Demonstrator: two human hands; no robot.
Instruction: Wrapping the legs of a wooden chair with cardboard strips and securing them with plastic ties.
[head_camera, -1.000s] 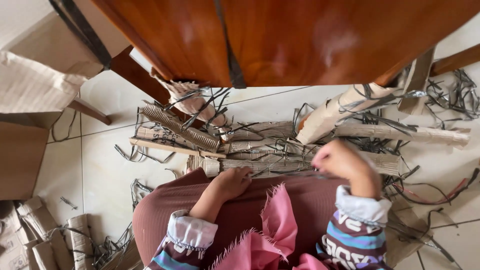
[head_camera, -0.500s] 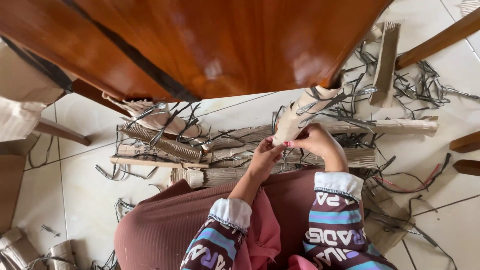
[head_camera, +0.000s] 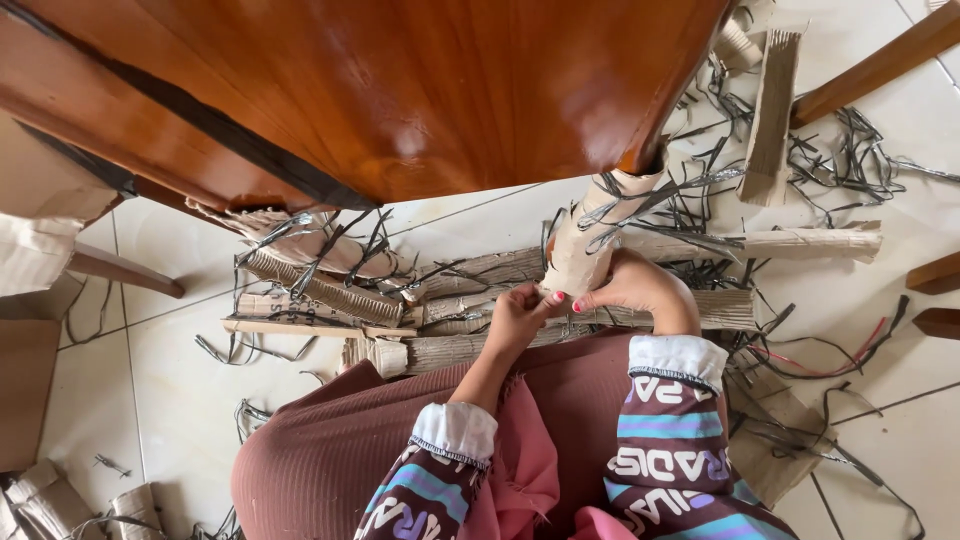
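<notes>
Left hand (head_camera: 518, 318), just right of frame centre: fingers pinched onto the lower edge of a rolled cardboard piece (head_camera: 583, 250); painted nails visible at the grip. Right hand (head_camera: 632, 288), touching the left at its 3 o'clock: fingers curled over the same lower end of the roll, grasping it from the other side. Both hands closed on it, fingertips meeting.

The roll stands nearly upright, tilted slightly toward 1 o'clock. Its upper end runs under the edge of the wooden desk (head_camera: 380, 90), which fills the top of the view. Dark wires (head_camera: 660, 205) are wound loosely around its upper half.

Both forearms in patterned sleeves with pale cuffs; a brown ribbed garment (head_camera: 330, 455) covers the lap at 6 o'clock, with pink frayed cloth (head_camera: 525, 465) between the arms.

Outward on the tiled floor (head_camera: 160, 370): a heap of corrugated cardboard rolls (head_camera: 330, 290) at 9 o'clock of the hands, tangled in more dark wire. A long flattened roll (head_camera: 800, 243) lies at 3 o'clock, pointing right. A flat corrugated strip (head_camera: 772, 110) lies at 1 o'clock. Red wire (head_camera: 850, 355) at 4 o'clock. More cardboard scraps (head_camera: 60, 500) at the lower left corner.
</notes>
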